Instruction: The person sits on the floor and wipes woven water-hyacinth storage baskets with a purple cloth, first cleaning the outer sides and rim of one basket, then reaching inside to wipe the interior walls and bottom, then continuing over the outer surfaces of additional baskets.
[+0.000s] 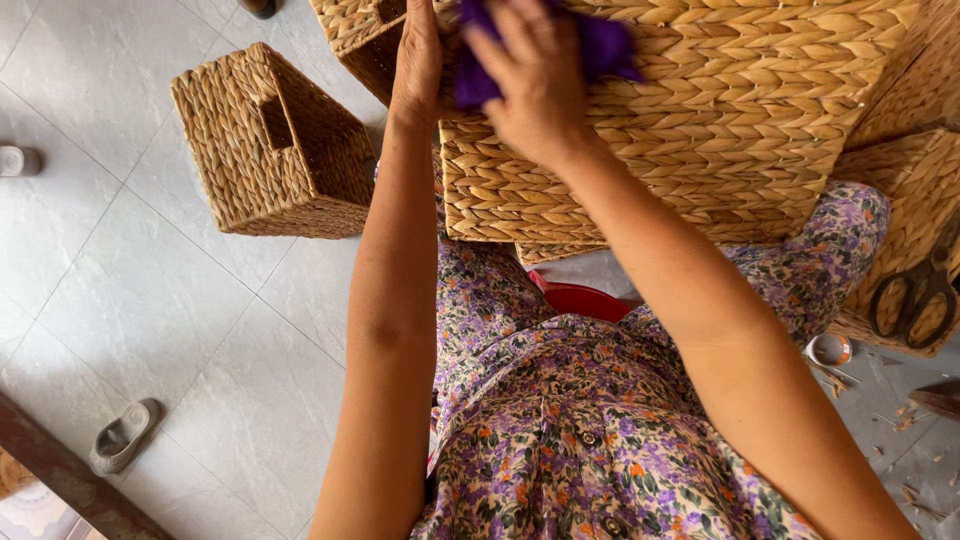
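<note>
A large woven straw basket (700, 120) rests on my lap, its side facing me. My right hand (535, 85) presses a purple cloth (600, 45) against the basket's upper part. My left hand (418, 60) lies flat on the basket's left edge, touching the cloth's left end. Both forearms reach forward over my floral purple clothing (560, 420).
A smaller woven basket (270, 145) lies tipped on the grey tiled floor to the left. More wickerwork (915, 200) with dark scissors (915, 290) on it sits at right. A red stool edge (580, 298), a tape roll (829, 349) and a grey sandal (122, 435) are nearby.
</note>
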